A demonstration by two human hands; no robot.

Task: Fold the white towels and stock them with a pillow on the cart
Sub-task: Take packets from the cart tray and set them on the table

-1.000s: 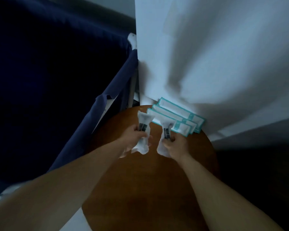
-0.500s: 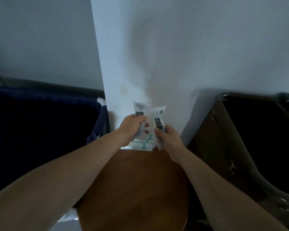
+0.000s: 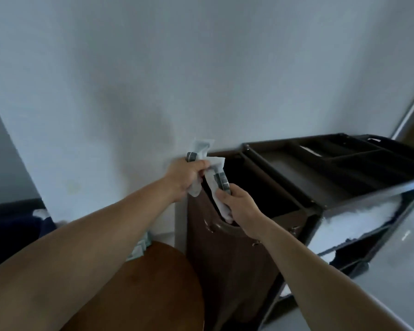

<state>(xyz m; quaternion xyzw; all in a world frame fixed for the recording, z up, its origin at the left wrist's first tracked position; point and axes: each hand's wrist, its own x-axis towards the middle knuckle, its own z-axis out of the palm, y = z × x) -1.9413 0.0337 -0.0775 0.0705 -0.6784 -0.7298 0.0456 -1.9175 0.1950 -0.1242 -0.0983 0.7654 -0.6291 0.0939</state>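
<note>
The left grip [image 3: 188,177] is clutching a white packet [image 3: 200,149]; the right grip [image 3: 239,206] is pinching a second packet [image 3: 219,179], both beside the dark cart [image 3: 225,271].

Dim rm: plain white wall [image 3: 153,68], round brown wood table [image 3: 153,295] btm ctr.

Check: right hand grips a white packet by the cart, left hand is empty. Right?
No. The head view shows the left hand gripping a white packet too. The right hand does grip the other packet by the cart.
</note>
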